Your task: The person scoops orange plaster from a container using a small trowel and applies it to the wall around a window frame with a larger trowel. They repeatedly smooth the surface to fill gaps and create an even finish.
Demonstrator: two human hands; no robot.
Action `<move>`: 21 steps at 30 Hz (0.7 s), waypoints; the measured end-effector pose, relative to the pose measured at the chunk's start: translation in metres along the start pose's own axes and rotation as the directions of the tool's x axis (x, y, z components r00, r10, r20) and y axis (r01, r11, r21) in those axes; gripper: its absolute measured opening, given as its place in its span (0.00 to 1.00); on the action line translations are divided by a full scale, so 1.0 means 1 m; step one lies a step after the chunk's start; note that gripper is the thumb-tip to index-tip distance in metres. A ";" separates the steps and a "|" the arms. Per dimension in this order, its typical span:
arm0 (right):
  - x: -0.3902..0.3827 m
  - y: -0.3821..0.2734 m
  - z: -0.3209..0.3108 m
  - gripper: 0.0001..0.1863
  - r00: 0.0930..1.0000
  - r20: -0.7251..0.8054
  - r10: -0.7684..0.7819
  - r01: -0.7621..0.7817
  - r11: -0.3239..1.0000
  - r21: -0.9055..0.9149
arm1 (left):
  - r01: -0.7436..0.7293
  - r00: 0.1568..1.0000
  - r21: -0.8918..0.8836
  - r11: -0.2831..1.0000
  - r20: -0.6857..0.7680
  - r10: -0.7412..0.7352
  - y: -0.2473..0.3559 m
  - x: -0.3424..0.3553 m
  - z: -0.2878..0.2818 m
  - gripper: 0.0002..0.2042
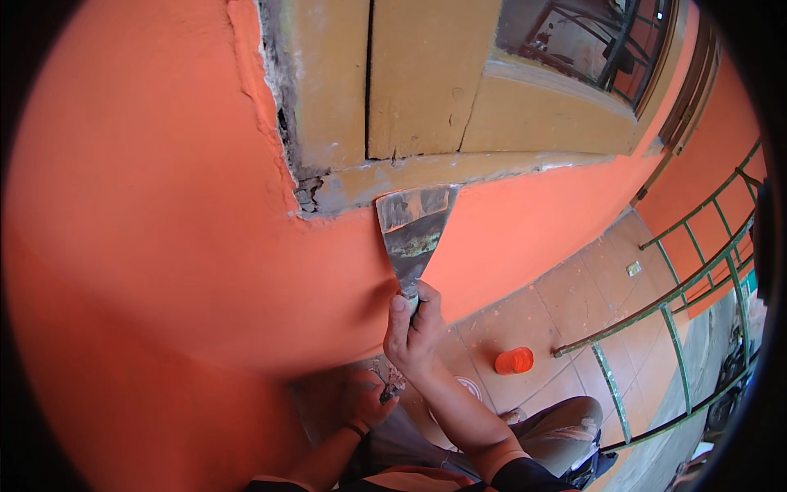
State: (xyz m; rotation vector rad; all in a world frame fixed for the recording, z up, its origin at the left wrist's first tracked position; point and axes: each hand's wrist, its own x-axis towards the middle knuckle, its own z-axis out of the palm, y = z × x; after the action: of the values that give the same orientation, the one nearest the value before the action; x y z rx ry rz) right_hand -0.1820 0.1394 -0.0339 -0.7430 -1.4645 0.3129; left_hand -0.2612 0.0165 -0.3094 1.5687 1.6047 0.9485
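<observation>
My right hand (412, 328) is closed round the handle of a wide putty knife (418, 234), raised with its blade pointing up. The blade is smeared with grey and pale residue, and its edge lies at the underside of the tan wooden window frame (426, 176). Lower down, next to the orange wall (180, 246), my left hand (366, 403) is closed round something with a rough, lumpy, grey-brown end, whose kind I cannot make out. At the frame's lower left corner the wood and plaster are cracked and broken, with a dark hole (307, 193).
An orange cup-like container (514, 361) rests on the tiled floor (566, 320). Behind my right forearm a white round rim (470, 388) partly shows. A green metal ladder (676, 295) stands at the right. Window glass (574, 41) is at the upper right.
</observation>
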 end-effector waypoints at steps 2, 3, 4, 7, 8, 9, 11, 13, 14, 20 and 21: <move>0.002 -0.001 0.000 0.15 1.000 0.005 0.024 -0.024 1.000 0.014 | 0.000 1.000 -0.006 1.000 -0.001 0.000 0.000 0.000 0.000 0.22; 0.003 -0.003 0.000 0.15 1.000 -0.003 0.026 -0.026 0.999 0.043 | 0.001 1.000 -0.006 1.000 0.001 -0.001 0.000 0.000 0.001 0.22; 0.004 -0.004 0.000 0.15 0.999 0.015 0.048 -0.048 0.999 -0.002 | 0.001 1.000 -0.005 1.000 0.003 -0.001 -0.001 0.001 0.001 0.21; 0.007 -0.009 -0.002 0.15 0.996 0.027 0.091 -0.089 0.995 -0.048 | -0.016 1.000 -0.056 0.998 -0.019 0.015 -0.001 0.001 0.002 0.21; 0.009 -0.011 -0.004 0.15 0.994 0.027 0.110 -0.108 0.993 -0.042 | -0.012 1.000 -0.057 0.998 -0.019 0.011 0.000 0.001 0.002 0.21; 0.009 -0.013 -0.006 0.14 0.991 0.028 0.128 -0.127 0.991 -0.037 | -0.009 1.000 -0.057 0.998 -0.019 0.008 0.001 0.001 0.002 0.21; 0.006 -0.020 -0.018 0.14 0.990 0.048 0.135 -0.128 0.983 -0.134 | 0.003 1.000 -0.062 0.998 -0.014 -0.004 0.006 0.000 -0.001 0.20; 0.000 -0.028 -0.032 0.14 0.988 0.061 0.139 -0.126 0.973 -0.191 | 0.016 1.000 -0.071 0.997 -0.006 -0.017 0.012 -0.001 -0.005 0.20; -0.005 -0.032 -0.039 0.14 0.988 0.064 0.140 -0.124 0.972 -0.201 | 0.029 1.000 -0.051 0.998 0.008 -0.029 0.015 -0.001 -0.007 0.20; -0.016 -0.035 -0.056 0.15 0.985 0.068 0.156 -0.146 0.981 -0.131 | 0.031 0.999 -0.072 0.997 0.034 -0.029 0.013 0.000 -0.006 0.20; -0.014 -0.032 -0.054 0.15 0.984 0.074 0.160 -0.150 0.980 -0.129 | 0.020 1.000 -0.068 0.997 0.026 -0.018 0.010 0.000 -0.005 0.20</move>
State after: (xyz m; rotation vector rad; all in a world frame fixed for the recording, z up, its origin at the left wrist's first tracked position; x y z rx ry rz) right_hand -0.1389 0.0929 -0.0212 -0.9562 -1.5183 0.3793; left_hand -0.2600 0.0164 -0.2982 1.5110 1.5510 0.9598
